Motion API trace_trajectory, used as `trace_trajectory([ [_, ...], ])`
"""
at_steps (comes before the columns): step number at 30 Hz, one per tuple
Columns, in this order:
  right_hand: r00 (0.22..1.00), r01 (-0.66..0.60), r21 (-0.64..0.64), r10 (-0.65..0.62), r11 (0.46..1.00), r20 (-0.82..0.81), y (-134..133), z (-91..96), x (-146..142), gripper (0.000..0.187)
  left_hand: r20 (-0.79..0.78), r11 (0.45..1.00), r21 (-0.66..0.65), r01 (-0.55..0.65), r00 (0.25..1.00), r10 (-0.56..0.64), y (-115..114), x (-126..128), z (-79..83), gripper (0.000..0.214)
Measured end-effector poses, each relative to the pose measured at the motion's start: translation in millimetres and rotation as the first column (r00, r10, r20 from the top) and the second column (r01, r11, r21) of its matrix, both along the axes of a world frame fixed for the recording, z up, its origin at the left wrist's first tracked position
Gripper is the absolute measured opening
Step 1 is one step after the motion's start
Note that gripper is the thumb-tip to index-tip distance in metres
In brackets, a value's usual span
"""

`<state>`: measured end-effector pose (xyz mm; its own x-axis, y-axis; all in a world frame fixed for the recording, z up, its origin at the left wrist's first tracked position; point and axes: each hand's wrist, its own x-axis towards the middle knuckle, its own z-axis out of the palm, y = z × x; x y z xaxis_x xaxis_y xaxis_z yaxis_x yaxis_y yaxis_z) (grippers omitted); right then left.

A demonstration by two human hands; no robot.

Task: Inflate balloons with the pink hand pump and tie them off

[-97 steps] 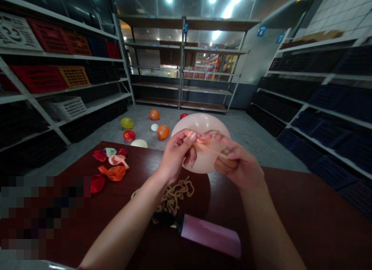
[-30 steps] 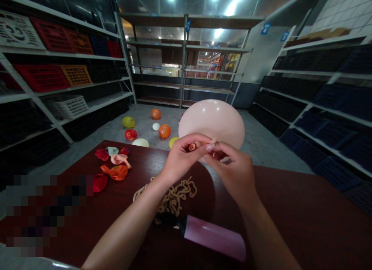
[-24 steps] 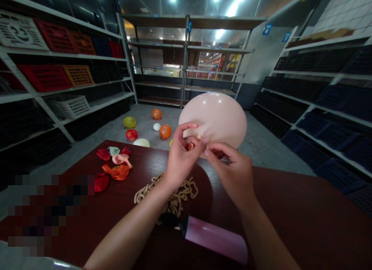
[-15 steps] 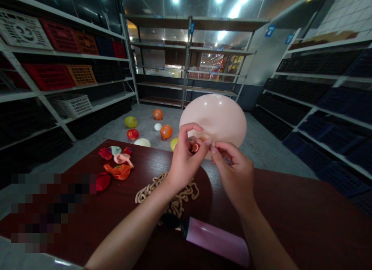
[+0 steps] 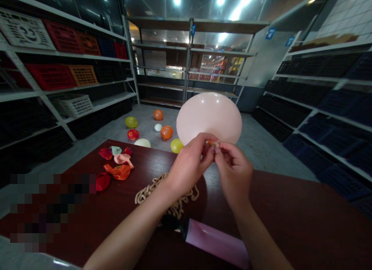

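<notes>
A large pale pink inflated balloon [image 5: 209, 117] stands up behind my hands, above the far edge of the table. My left hand [image 5: 193, 157] pinches at its neck, and my right hand [image 5: 234, 165] pinches the same spot from the other side. Fingertips of both hands meet there, with a bit of orange-pink rubber between them; the knot or mouth itself is mostly hidden. Under my left forearm lies a heap of beige cord [image 5: 155, 184]. Nearer to me rests a pink-purple hand pump [image 5: 215, 239] with a black end.
Several limp balloons [image 5: 117, 171] lie on the left of the dark red-brown table [image 5: 279, 208]. Beyond it, inflated balloons [image 5: 166, 132] sit on the grey floor. Shelves with crates [image 5: 50, 76] line the left; dark crates [image 5: 308, 119] stack at right.
My left hand has turned over, its raised index finger closing down to the balloon's neck. The balloon has shifted slightly left. My right hand stays pinched at the neck.
</notes>
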<state>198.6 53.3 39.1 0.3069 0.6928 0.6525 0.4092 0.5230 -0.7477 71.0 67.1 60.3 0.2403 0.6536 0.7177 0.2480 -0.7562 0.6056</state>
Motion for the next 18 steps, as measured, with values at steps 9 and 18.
trace_trajectory([
  [9, 0.999, 0.004, 0.042, -0.006, 0.999, 0.053, -1.7, -6.0, -1.9, 0.015, 0.073, 0.999, -0.031, -0.015, 0.997, 0.017, -4.0, -2.8, 4.1, 0.029],
  [18, 0.999, -0.026, 0.040, 0.027, 0.999, -0.030, -6.0, 1.4, -6.0, 0.015, -0.001, 0.993, 0.117, -0.013, 1.000, 0.013, -4.4, -2.8, 2.2, 0.022],
])
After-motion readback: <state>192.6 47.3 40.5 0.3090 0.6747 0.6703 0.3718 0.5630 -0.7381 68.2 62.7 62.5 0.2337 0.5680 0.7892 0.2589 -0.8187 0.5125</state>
